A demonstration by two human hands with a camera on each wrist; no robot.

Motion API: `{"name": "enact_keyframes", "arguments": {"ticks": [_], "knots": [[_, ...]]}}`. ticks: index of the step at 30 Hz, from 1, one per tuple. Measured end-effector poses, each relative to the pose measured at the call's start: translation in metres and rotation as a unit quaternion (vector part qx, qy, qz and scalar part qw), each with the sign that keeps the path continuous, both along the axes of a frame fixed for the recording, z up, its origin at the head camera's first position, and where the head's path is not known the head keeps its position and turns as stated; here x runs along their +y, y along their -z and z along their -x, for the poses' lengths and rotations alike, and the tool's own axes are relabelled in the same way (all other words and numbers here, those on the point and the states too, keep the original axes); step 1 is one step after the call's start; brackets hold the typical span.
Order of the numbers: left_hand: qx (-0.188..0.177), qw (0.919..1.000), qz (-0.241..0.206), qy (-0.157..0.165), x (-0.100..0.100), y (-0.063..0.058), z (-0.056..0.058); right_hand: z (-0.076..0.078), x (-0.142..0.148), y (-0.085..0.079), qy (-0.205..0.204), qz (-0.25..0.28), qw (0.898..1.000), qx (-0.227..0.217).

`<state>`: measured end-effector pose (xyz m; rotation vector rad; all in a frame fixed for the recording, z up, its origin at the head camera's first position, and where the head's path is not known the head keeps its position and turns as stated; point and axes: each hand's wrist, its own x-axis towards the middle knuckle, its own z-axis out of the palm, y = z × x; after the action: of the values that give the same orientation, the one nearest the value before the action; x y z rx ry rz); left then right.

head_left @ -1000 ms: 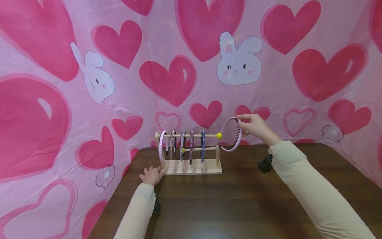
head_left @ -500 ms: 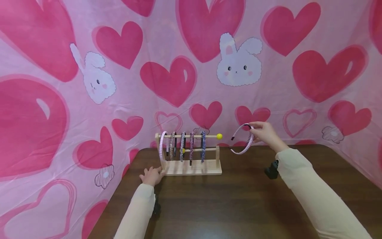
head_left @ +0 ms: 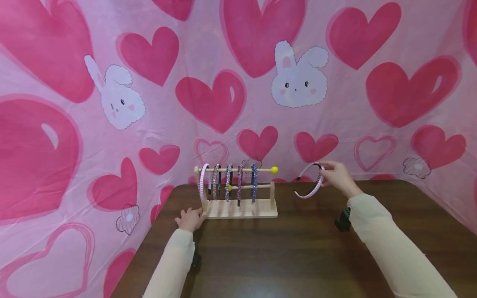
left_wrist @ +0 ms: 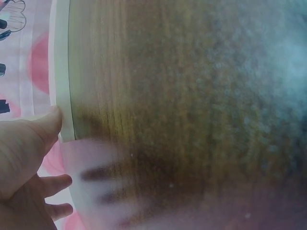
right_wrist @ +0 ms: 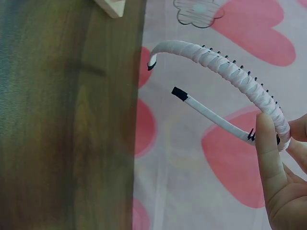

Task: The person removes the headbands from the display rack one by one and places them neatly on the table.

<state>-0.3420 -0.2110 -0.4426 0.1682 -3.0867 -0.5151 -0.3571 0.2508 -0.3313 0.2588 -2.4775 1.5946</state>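
Between thumb and fingers, my right hand (head_left: 337,177) pinches a pale pink wrapped headband (right_wrist: 230,75). Small black teeth line its inside and its two black-tipped ends point left, away from the hand. It hangs in the air to the right of a wooden headband rack (head_left: 242,213). My left hand (head_left: 190,219) lies at the rack's left end, its fingers spread. In the left wrist view the thumb (left_wrist: 50,120) touches the end of the rack's base. On the upper rod hang a pink headband (head_left: 201,182) and several glittery ones, among them a blue headband (head_left: 254,182).
A yellow ball (head_left: 274,170) caps the right end of the upper rod. The lower rod carries another yellow ball (head_left: 230,188). The rack stands on a dark brown table (head_left: 261,256). Behind it hangs a pink cloth (head_left: 257,107) with hearts and rabbits.
My right hand has drawn the pink headband rightward and slightly down, away from the upper rod's yellow end. The left hand and the rack stay where they were.
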Motion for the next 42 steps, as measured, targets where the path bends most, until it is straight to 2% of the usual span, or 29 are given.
{"name": "enact_keyframes", "arguments": {"ticks": [10, 22, 32, 42], "knots": [[-0.002, 1.0000, -0.004, -0.002, 0.000, 0.001, 0.000, -0.001, -0.006, 0.022, -0.002, 0.023, 1.000, 0.000], [-0.006, 0.9999, -0.010, -0.006, 0.000, 0.001, 0.000, -0.001, -0.009, 0.040, 0.003, 0.034, 0.999, -0.028], [-0.008, 0.9999, -0.010, -0.004, 0.001, 0.000, 0.001, -0.002, -0.006, 0.054, 0.034, 0.042, 0.997, -0.063], [-0.004, 1.0000, 0.000, -0.001, 0.000, 0.001, 0.000, -0.006, -0.006, 0.063, 0.009, 0.032, 0.993, -0.115]]}}
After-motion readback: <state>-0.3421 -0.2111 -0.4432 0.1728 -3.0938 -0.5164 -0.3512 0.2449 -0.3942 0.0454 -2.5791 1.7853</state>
